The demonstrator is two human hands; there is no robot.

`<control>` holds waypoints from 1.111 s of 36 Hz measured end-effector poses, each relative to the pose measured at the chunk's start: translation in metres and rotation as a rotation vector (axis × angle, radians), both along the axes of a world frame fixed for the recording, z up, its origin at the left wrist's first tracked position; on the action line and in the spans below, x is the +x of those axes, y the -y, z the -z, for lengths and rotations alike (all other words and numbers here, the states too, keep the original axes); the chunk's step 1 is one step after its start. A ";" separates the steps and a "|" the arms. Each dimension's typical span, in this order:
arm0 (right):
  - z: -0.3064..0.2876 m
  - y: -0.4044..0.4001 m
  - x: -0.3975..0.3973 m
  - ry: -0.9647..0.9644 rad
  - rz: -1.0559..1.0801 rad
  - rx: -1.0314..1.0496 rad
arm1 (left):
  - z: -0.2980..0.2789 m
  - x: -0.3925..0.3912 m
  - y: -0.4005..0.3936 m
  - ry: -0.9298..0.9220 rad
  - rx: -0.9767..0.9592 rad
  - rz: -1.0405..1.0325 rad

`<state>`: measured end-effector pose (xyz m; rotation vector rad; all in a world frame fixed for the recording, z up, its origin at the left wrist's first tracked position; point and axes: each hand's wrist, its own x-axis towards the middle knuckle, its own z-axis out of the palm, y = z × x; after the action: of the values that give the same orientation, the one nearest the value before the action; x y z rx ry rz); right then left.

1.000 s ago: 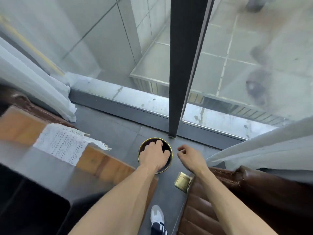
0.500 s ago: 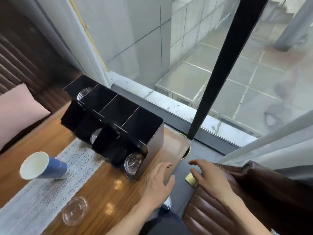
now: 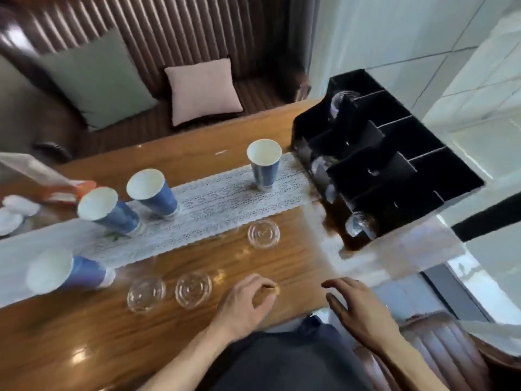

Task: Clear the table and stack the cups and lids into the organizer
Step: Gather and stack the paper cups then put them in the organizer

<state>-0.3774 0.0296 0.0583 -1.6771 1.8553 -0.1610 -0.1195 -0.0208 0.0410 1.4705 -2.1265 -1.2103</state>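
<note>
Several blue paper cups stand on the lace runner (image 3: 214, 210): one near the organizer (image 3: 264, 165), two mid-table (image 3: 150, 191) (image 3: 105, 211), and one at the left (image 3: 63, 273). Three clear plastic lids lie on the wood: one lid (image 3: 263, 233) by the runner, two lids (image 3: 193, 290) (image 3: 146, 294) near the front edge. The black compartment organizer (image 3: 394, 165) stands at the table's right end with clear lids in its front slots. My left hand (image 3: 248, 301) hovers over the table edge, fingers curled, holding nothing. My right hand (image 3: 355, 309) is open, beside it.
The wooden table (image 3: 84, 342) fills the foreground. White lids and a red-and-white item (image 3: 64, 190) lie at the far left. A brown bench with a green cushion (image 3: 95, 77) and a pink cushion (image 3: 201, 91) runs behind. A window wall (image 3: 451, 52) is at the right.
The view swung from the floor by the window up and left to the table. My hands left the round floor fitting and now hover over the table's front edge.
</note>
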 end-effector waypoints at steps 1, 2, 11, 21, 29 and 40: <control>0.001 0.005 0.011 0.001 -0.044 0.004 | -0.001 0.014 -0.004 -0.009 0.013 -0.031; 0.001 0.011 0.022 -0.002 -0.090 0.009 | -0.001 0.029 -0.009 -0.014 0.022 -0.063; 0.002 0.047 0.106 -0.157 -0.483 0.059 | 0.006 0.131 -0.054 0.041 0.118 -0.260; 0.005 0.075 0.184 -0.222 -0.744 0.065 | 0.015 0.216 -0.078 0.306 0.106 -0.287; -0.016 0.140 0.261 -0.129 -0.845 -0.213 | -0.005 0.278 -0.044 0.530 -0.491 -0.205; -0.067 0.257 0.392 -0.232 -0.961 -0.508 | -0.038 0.347 0.041 0.653 -0.536 -0.349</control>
<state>0.0141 -0.2272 0.1256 -2.8500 0.9887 -0.0275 0.2270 -0.0622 0.0788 2.0030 -2.1574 -0.0029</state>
